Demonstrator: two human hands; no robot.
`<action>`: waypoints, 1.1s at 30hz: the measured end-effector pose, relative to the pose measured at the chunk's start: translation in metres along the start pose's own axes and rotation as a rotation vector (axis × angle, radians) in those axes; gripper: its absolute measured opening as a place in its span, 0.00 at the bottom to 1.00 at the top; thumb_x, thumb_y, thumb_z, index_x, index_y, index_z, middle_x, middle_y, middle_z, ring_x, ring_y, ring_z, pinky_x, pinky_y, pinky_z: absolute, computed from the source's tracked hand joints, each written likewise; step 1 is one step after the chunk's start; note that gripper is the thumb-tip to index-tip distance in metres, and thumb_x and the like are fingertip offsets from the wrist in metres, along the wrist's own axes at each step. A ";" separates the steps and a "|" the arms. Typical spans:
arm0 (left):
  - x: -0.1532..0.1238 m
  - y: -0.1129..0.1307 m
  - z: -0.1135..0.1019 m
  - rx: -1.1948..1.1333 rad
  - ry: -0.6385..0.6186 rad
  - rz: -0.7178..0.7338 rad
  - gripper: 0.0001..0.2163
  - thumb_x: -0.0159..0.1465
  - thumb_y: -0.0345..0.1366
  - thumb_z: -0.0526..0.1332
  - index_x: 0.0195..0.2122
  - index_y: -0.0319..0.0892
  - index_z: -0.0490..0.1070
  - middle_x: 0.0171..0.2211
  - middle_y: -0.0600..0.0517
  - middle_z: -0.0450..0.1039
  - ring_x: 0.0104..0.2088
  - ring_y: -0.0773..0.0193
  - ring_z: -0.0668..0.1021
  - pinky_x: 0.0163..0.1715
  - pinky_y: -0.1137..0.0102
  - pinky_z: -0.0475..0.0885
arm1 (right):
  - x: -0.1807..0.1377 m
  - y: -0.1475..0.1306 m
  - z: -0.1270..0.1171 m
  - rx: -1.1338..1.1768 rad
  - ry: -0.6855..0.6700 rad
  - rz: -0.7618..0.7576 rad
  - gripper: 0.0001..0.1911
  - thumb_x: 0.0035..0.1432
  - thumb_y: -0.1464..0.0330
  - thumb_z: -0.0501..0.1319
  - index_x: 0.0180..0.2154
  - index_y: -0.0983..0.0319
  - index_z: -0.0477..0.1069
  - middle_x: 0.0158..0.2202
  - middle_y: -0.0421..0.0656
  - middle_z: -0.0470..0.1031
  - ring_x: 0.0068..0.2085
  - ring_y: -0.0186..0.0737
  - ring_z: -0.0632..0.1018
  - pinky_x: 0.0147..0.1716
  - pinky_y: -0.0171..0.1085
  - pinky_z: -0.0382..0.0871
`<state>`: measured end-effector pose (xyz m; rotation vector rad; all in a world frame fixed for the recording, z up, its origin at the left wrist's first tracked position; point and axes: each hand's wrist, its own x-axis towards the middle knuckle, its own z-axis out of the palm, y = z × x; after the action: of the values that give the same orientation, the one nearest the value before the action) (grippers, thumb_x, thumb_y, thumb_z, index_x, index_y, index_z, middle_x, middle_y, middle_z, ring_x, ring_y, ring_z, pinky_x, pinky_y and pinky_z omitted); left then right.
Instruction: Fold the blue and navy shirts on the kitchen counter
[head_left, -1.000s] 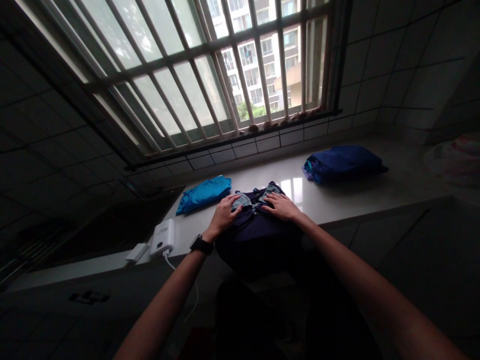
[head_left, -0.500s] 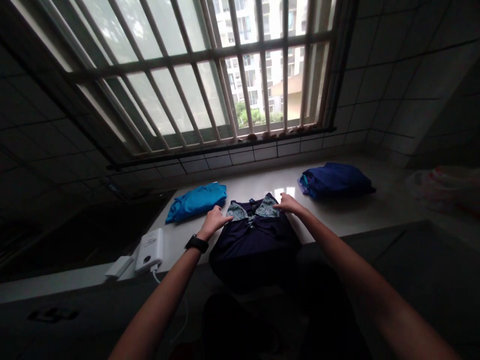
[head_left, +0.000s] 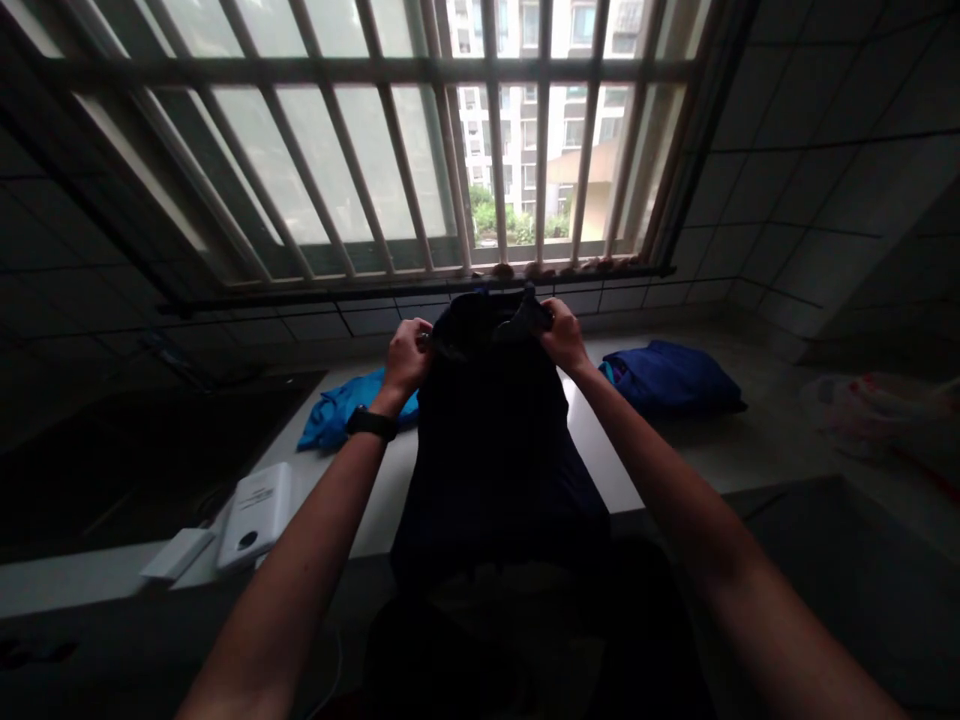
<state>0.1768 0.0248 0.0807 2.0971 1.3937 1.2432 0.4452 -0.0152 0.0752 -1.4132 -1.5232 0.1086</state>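
Observation:
A dark navy top [head_left: 491, 430] hangs raised above the counter's front part, its lower edge spread near the counter's front edge. Its upper edge is pinched at the left by my left hand [head_left: 409, 355], which is closed on the cloth. My right hand [head_left: 561, 335] grips the same edge at the right, fingers closed. A greyish panel [head_left: 517, 325] shows near the right-hand grip. Against the window light, most of the cloth looks black and its details are hard to make out. A dark watch [head_left: 371, 423] is on my left wrist.
A bright blue folded cloth bundle [head_left: 326, 415] lies behind my left arm, and a darker blue one [head_left: 671, 378] lies right. A white power bank [head_left: 255, 512] and small white block [head_left: 178, 553] sit at the counter's left. A plastic bag [head_left: 862, 410] is far right. A barred window stands behind.
Both hands have closed on the top's upper edge and lifted it upward off the counter. The patterned front panels, visible before, are now mostly out of sight.

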 end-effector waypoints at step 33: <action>-0.241 -0.059 -0.024 0.142 -0.395 0.165 0.15 0.63 0.25 0.48 0.37 0.45 0.74 0.58 0.47 0.75 0.59 0.57 0.77 0.58 0.59 0.74 | -0.262 0.037 -0.087 -0.145 -0.467 -0.094 0.25 0.51 0.85 0.53 0.41 0.55 0.77 0.62 0.44 0.73 0.64 0.49 0.71 0.64 0.55 0.64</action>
<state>0.0896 -0.1609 -0.0616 2.4294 1.1785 0.7406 0.4794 -0.2565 -0.0606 -1.4942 -2.0112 0.2914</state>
